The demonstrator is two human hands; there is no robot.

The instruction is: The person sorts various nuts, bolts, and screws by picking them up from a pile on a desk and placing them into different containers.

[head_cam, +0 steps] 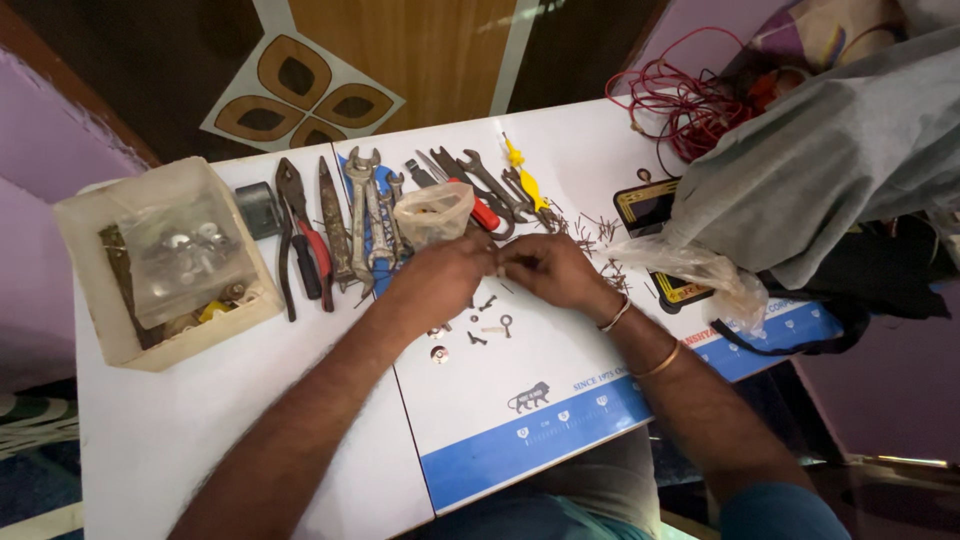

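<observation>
Both hands, left hand (440,280) and right hand (550,268), meet over the white board (500,400), fingers pinched on a tiny part (500,268) between them, seemingly joining it, so the next move needs steady, fine fingertip turning.

tools (360,215) lie on the table (180,430), right of a box (165,265).

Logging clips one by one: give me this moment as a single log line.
hands: left and right meet over a small part, hidden | nearby: spanners, pliers, plastic bag, nails | surface: white board
</observation>
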